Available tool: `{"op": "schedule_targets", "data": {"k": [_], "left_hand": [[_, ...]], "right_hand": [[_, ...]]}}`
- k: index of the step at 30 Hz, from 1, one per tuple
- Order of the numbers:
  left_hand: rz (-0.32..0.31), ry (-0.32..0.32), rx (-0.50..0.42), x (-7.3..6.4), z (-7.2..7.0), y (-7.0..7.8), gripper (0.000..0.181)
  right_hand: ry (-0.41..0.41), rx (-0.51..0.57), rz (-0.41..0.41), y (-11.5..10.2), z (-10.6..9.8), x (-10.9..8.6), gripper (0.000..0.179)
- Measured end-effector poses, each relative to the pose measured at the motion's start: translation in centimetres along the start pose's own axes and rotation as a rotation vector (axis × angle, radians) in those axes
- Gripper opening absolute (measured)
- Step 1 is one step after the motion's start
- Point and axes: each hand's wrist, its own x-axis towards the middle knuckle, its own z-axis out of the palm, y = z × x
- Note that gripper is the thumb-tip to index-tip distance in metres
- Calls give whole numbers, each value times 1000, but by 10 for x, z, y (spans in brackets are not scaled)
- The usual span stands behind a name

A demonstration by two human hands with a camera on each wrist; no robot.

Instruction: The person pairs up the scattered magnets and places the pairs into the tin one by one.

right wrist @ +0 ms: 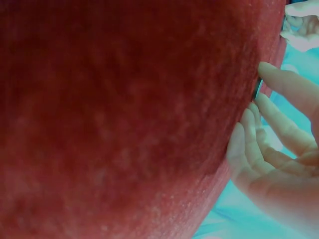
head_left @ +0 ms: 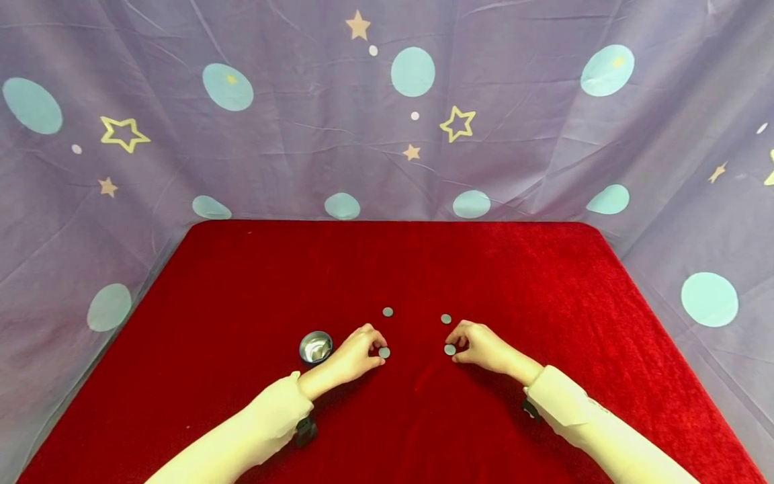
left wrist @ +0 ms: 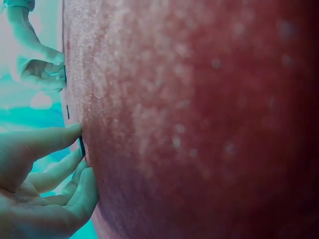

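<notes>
The left hand [head_left: 355, 352] pinches a small round grey disc [head_left: 384, 352], the right hand [head_left: 486, 347] a matching grey disc [head_left: 450, 349], both on the red velvet-covered bench [head_left: 411, 430]; a round silver metal bowl [head_left: 316, 347] sits near the left hand.

Red cloth-covered table [head_left: 393, 262], four grey discs [head_left: 388, 312] on it, metal bowl [head_left: 316, 347] to their left

Four discs [head_left: 388, 312] lie right of the bowl [head_left: 311, 338] on cloth [head_left: 417, 417]
</notes>
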Motion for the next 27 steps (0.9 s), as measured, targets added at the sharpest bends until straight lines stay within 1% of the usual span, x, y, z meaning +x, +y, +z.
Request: {"op": "schedule_targets", "data": {"k": [4,11,17,22,27], "left_hand": [[-4,9,31,2,2,0,19],[-11,7,44,4,4,-2,19],[-25,-4,56,5,2,0,18],[-19,-8,69,5,1,2,18],[-22,-6,73,5,0,4,18]], "right_hand": [[10,9,7,-1,1,1,16],[15,9,20,0,2,3,12],[22,-3,25,-3,1,3,11],[14,-11,45,-4,1,3,11],[7,-4,41,-4,0,4,10]]}}
